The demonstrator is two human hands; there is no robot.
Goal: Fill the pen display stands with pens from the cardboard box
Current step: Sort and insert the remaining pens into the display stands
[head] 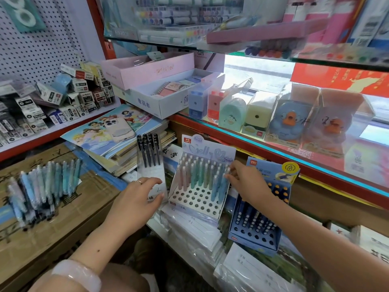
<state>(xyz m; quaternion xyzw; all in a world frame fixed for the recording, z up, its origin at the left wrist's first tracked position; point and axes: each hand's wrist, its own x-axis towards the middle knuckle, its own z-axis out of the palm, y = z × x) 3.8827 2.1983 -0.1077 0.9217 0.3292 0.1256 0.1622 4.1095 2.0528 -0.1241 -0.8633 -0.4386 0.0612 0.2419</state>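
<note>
Pens in pastel pink, green and blue (197, 173) stand in the far rows of the white perforated cardboard display stand (196, 202) at the centre; its near rows of holes are unfilled. Our right hand (248, 182) pinches the top of a pen at the stand's right edge with curled fingertips (228, 175). Our left hand (140, 194) lies with relaxed, nearly straight fingers against the clear plastic stand of black pens (149, 165) just left of it, gripping nothing that we can see. A blue stand (257, 224) to the right holds dark pens with white tips and also has free holes. The loose supply, a bundle of pale blue wrapped pens (42, 186), rests on the brown cardboard box (63, 224) at the near left, well apart from the stands.

We judge 2 risks. The white stand leans back on an uneven stack of wrapped paper packs (195, 230), so a hard push on a pen could tip it or slide it. A pen slipped in at an angle could knock its close-packed neighbours.

Around us are shop shelves: a red-edged glass shelf (273, 148) with boxed pencil sharpeners to the far right, a pegboard wall (42, 49) to the far left, and a phone (120, 129) on a stack of picture books.
</note>
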